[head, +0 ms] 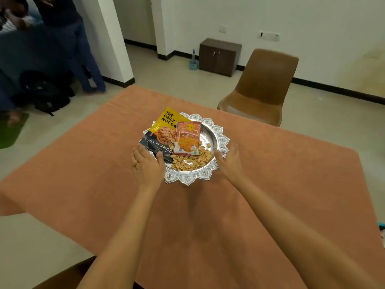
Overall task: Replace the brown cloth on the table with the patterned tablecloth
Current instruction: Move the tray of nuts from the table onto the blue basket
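Observation:
The brown cloth covers the whole table. At its middle stands a silver tray with a scalloped rim, holding a yellow-black almond packet, an orange snack packet and several loose nut shells. My left hand holds the tray's left rim, thumb hooked over the edge onto the almond packet. My right hand holds the right rim, thumb on top of it. No patterned tablecloth is in view.
A brown chair stands at the table's far right corner. A dark cabinet and a spray bottle are by the back wall. People and black bags are at the far left. Something teal shows at the right edge.

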`<action>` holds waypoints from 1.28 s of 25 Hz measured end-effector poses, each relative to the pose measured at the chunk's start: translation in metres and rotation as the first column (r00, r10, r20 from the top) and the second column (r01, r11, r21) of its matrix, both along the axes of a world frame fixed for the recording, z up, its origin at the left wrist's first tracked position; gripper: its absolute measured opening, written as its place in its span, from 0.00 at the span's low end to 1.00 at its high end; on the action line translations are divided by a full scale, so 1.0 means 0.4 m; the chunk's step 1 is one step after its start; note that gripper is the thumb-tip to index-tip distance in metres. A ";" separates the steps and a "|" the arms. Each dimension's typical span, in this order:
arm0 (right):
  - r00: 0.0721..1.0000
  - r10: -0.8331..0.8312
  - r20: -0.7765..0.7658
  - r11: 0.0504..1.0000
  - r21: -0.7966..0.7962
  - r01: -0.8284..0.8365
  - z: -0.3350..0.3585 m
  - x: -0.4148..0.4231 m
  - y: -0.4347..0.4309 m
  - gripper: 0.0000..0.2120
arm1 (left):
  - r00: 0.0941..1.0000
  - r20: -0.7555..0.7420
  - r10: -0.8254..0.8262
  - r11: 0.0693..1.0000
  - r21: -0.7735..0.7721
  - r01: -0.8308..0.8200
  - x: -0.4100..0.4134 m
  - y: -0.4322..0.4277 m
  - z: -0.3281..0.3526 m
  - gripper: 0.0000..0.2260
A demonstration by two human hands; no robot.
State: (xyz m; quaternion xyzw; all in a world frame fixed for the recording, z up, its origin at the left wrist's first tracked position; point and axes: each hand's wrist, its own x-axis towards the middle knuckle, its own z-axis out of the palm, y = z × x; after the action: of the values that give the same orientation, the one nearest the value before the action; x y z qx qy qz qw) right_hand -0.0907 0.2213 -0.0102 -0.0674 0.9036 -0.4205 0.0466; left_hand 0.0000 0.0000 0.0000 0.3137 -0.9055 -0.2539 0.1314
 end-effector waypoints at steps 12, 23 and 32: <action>0.982 -0.183 -0.055 0.972 -0.160 0.173 -0.022 0.031 0.021 0.22 | 0.984 -0.165 -0.062 0.975 0.200 0.095 -0.010 0.028 -0.009 0.29; 0.863 -0.495 -0.105 0.866 -0.147 0.479 0.027 0.201 0.458 0.29 | 0.903 -0.218 -0.369 0.886 0.212 0.413 -0.045 0.437 0.042 0.28; 0.666 -0.735 -0.127 0.677 -0.184 0.713 0.060 0.423 0.944 0.32 | 0.714 -0.243 -0.656 0.690 0.191 0.698 -0.019 0.951 0.041 0.29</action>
State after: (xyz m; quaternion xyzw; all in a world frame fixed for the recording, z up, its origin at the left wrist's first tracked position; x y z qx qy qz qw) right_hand 0.0785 0.5990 0.0136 0.2547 0.8292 -0.4485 -0.2152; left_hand -0.0078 0.3803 0.0165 -0.0494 -0.9007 -0.4282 0.0542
